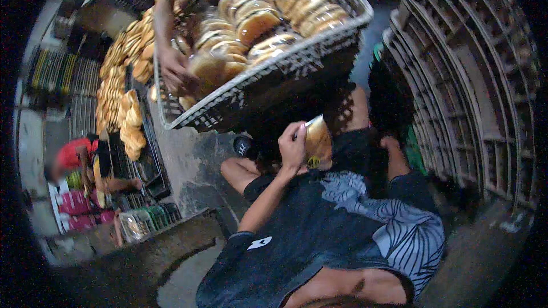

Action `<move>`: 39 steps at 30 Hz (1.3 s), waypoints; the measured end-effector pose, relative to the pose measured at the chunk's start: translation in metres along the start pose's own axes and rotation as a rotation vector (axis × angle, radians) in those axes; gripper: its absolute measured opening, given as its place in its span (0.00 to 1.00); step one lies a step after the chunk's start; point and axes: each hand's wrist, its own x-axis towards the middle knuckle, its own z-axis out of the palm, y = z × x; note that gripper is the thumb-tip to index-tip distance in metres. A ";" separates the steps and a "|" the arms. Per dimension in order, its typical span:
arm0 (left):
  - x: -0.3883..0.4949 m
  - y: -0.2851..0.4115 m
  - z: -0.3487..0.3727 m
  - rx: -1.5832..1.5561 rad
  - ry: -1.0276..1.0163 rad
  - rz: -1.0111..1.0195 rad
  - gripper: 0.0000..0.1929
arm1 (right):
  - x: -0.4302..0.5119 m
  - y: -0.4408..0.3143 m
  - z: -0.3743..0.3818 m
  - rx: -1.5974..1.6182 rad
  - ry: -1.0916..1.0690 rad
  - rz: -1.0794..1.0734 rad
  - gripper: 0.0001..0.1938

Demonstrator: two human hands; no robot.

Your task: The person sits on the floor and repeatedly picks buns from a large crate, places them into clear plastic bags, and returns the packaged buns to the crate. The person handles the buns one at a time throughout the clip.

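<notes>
My left hand (292,144) is raised before my lap, fingers closed on the edge of a clear plastic bag of bread (319,140). The bag hangs upright and has a small yellow print near its lower end. On my right side the right forearm (398,160) reaches out from a dark sleeve. Its end is small and dim, so what the right hand (388,140) does cannot be made out. Ahead of me is a plastic crate (274,62) with rows of bagged round breads (257,21). Another person's hand (175,70) reaches into its left side.
Loose breads (113,94) are heaped at the left. A person in a red shirt (77,152) sits bent over farther left, near more bagged goods (133,227). Tall stacked racks (458,94) line the right side. A low ledge (184,239) runs at the lower left.
</notes>
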 end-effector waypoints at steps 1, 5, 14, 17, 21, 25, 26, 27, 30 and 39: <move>-0.003 -0.004 -0.006 0.000 0.027 0.012 0.10 | 0.002 0.007 0.006 -0.039 -0.053 -0.003 0.31; -0.018 -0.023 -0.021 -0.054 0.104 -0.155 0.13 | 0.011 0.020 0.003 -0.100 -0.149 -0.046 0.29; -0.002 -0.015 -0.040 -0.109 0.249 -0.032 0.13 | 0.030 0.016 -0.047 -0.035 -0.324 -0.302 0.24; 0.018 0.000 -0.028 0.159 0.262 0.367 0.09 | -0.011 -0.087 -0.144 0.693 -0.473 -0.788 0.20; 0.027 0.018 -0.024 0.198 0.183 0.595 0.07 | -0.118 -0.223 -0.247 0.903 -0.568 -1.524 0.11; 0.035 0.048 -0.053 0.201 0.203 0.953 0.08 | -0.137 -0.284 -0.270 0.452 -0.470 -1.281 0.20; 0.037 0.045 -0.058 0.198 0.211 0.965 0.08 | -0.139 -0.295 -0.274 0.317 -0.528 -1.223 0.25; 0.038 0.043 -0.060 0.186 0.210 0.980 0.08 | -0.131 -0.306 -0.266 0.346 -0.673 -1.192 0.26; 0.034 0.036 -0.058 0.101 0.259 0.868 0.06 | -0.107 -0.320 -0.217 0.136 -0.599 -1.100 0.29; 0.134 0.075 -0.081 -0.166 0.434 0.599 0.27 | -0.143 -0.314 -0.244 0.822 -0.370 -1.038 0.21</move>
